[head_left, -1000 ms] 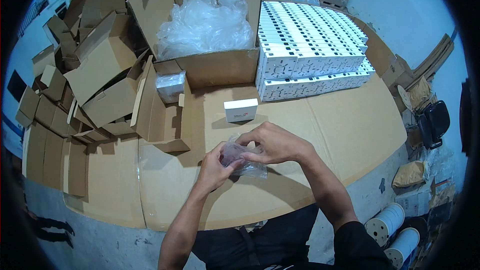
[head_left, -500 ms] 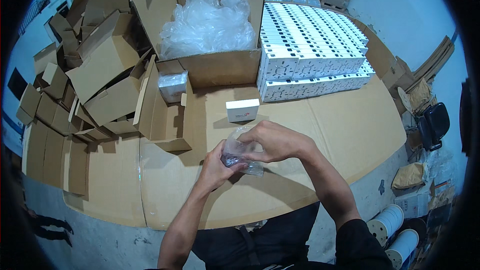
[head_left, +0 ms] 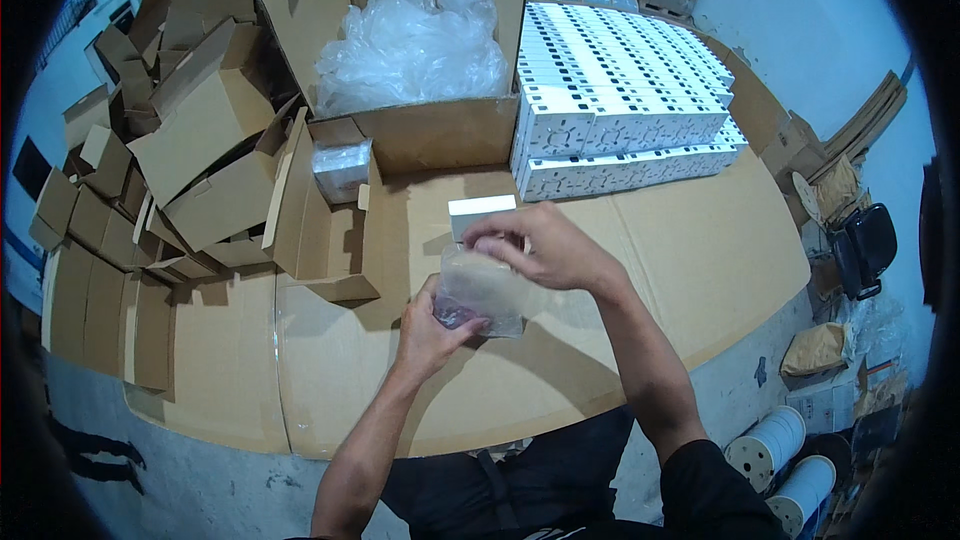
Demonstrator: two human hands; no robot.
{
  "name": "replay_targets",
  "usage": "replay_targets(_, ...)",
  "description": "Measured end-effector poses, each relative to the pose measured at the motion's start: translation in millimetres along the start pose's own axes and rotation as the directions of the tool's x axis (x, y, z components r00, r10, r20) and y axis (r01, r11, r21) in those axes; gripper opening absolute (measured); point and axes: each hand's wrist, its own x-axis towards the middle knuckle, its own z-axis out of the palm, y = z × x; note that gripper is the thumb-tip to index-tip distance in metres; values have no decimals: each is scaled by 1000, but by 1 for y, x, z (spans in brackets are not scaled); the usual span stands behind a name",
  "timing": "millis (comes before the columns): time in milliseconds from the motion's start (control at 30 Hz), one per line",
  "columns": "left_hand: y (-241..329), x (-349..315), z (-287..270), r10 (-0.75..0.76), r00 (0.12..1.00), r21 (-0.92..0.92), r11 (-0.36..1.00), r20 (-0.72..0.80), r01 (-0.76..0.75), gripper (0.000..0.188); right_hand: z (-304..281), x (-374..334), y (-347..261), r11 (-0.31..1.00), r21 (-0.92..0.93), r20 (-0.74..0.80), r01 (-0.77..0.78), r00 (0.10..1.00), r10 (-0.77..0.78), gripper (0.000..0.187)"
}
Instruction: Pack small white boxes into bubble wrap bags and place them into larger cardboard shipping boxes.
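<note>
My left hand [head_left: 433, 328] is closed round the lower left side of a clear plastic bag [head_left: 487, 287], thumb across its front. Something small and shiny lies in the bag's bottom, too obscured by the film to name. Above the bag my right hand [head_left: 540, 248] has its fingers bent together at the bag's raised, blurred upper edge, pinching the film. A small white box [head_left: 482, 207] stands just beyond, partly hidden by the right hand.
An open cardboard carton [head_left: 440, 135] full of clear plastic bags [head_left: 410, 50] stands at the back. Stacked white boxes [head_left: 625, 125] are right of it. Left are a narrow open box [head_left: 335, 250] holding a wrapped block [head_left: 342, 172], and piled empty cartons [head_left: 205, 160].
My right hand has moved up and away from my left, and the upper part of the bag has risen with it. The right hand now covers part of the small white box.
</note>
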Motion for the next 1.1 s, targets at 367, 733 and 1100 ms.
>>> replay_targets(367, -12, -1, -1, 57, 995, -12, 998, -85, -58, 63, 37, -26, 72, 972, 220, -461, -86, 869, 181, 47)
replay_targets(733, -15, 6, -4, 42, 997, 7, 999, -69, -41, 64, 49, -19, 86, 911, 412, -518, -34, 813, 264, 40)
replay_targets(1100, -17, 10, -6, 50, 998, -37, 998, -46, -52, 66, 49, -24, 82, 487, 854, -419, 186, 800, 430, 24)
